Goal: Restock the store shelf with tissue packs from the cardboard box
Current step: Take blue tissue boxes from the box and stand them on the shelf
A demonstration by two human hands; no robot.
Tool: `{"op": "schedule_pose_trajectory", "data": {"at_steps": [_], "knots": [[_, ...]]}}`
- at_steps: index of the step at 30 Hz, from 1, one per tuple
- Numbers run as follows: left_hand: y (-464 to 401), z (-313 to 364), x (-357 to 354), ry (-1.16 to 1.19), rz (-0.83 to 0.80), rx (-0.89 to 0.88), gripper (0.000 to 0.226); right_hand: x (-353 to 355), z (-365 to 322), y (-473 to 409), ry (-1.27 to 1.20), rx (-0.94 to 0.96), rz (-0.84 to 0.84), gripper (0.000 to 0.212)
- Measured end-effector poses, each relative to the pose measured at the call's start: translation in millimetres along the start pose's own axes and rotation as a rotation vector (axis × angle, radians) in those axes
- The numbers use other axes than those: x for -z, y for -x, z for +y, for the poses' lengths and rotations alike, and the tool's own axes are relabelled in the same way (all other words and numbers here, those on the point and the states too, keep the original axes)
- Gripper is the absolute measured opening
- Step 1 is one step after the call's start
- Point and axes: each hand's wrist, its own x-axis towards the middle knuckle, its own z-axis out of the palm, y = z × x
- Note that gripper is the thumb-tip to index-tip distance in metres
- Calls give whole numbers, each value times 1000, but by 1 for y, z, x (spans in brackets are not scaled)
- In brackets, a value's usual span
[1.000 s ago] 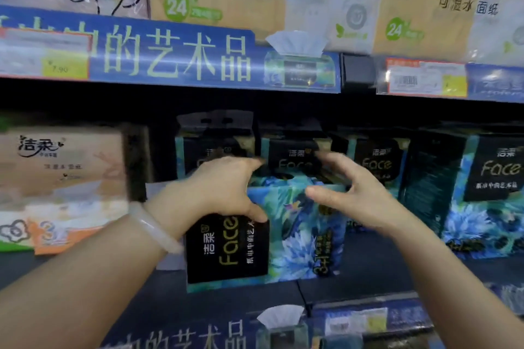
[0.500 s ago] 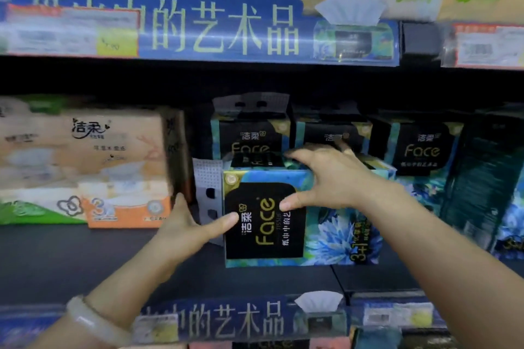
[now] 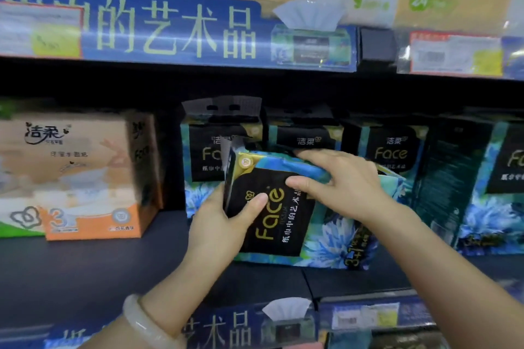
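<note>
A blue-and-black "Face" tissue pack [image 3: 286,231] stands tilted at the front of the dark shelf [image 3: 85,272], its left top corner raised. My left hand [image 3: 221,224] grips its left edge, thumb across the black label. My right hand [image 3: 340,181] presses on its top right, fingers over the top edge. Behind it stands a row of the same packs [image 3: 391,150], upright against the back. The cardboard box is not in view.
An orange-and-beige tissue pack [image 3: 79,173] stands at the left of the same shelf, with bare shelf between it and the Face packs. More Face packs [image 3: 496,184] fill the right. A blue price rail [image 3: 170,28] hangs above, another rail [image 3: 255,326] below.
My left hand has moved from beside the pack onto its left edge and taken hold. The pack has tipped, left corner lifted. My right hand stays on its top.
</note>
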Motion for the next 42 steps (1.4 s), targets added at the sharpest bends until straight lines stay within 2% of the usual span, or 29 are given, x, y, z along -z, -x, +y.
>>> {"op": "schedule_pose_trajectory", "data": {"at_steps": [3,6,8,10,11,13,15,16,18,20,21,26,28,32,37,42], "knots": [[-6,33,-17,-61,31,-130,57,11,24,6,-106,-119,88,65],[-18,70,-39,-229,68,-277,65,16,57,11,-301,-262,229,34],[-27,98,-55,-389,8,-384,58,12,84,17,-431,-360,322,41],[-31,112,-71,-516,-18,-447,78,12,106,25,-551,-401,383,48],[-30,111,-77,-495,-5,-421,94,11,116,28,-587,-424,392,52],[-22,97,-93,-217,-58,-246,115,9,127,36,-535,-500,433,66],[-11,77,-115,63,-273,-19,123,5,127,44,-328,-458,555,79],[-5,67,-128,115,-391,46,125,1,124,47,-224,-417,549,92],[3,53,-152,112,-525,32,128,-8,118,54,-171,-433,467,119],[3,48,-170,98,-563,-19,129,-12,122,57,-300,-593,413,138],[2,46,-177,85,-580,-29,129,-13,125,58,-368,-655,401,140],[-6,40,-196,14,-601,-37,154,-18,144,68,-561,-750,361,140],[-7,38,-202,52,-582,-5,154,-23,148,67,-554,-749,357,144],[-7,36,-213,139,-562,20,152,-34,156,68,-496,-722,402,138],[-4,41,-212,156,-518,21,148,-35,154,66,-456,-724,376,133],[-7,34,-212,197,-548,52,151,-28,158,76,-456,-730,328,118]]}}
